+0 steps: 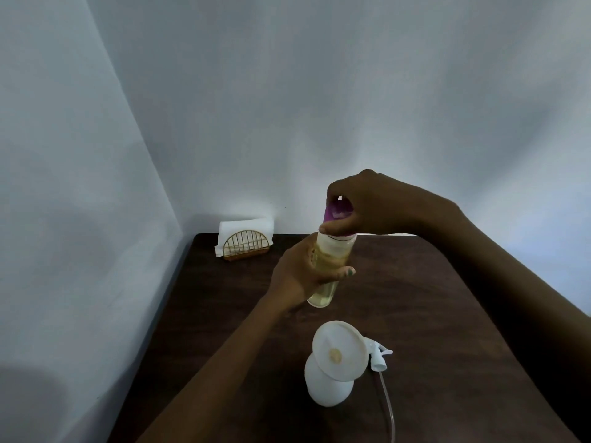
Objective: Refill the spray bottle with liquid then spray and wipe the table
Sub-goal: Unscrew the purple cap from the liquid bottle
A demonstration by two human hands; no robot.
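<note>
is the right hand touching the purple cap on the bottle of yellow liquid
Touching. The head view shows the right hand with its fingers and thumb curled round the purple cap atop the clear bottle, which the left hand holds.

I had one view only, from the camera worn on the person's head; it looked forward and steeply down over the dark surface (431,314), toward the corner where two pale walls (287,91) met; the wide lens bowed the surface's edges and the wall lines; it sat close, so both forearms ran in from the bottom and right edges and the hands (367,206) met near the middle; the napkin holder (244,244) marked the far corner; no second view overlapped it.
</note>
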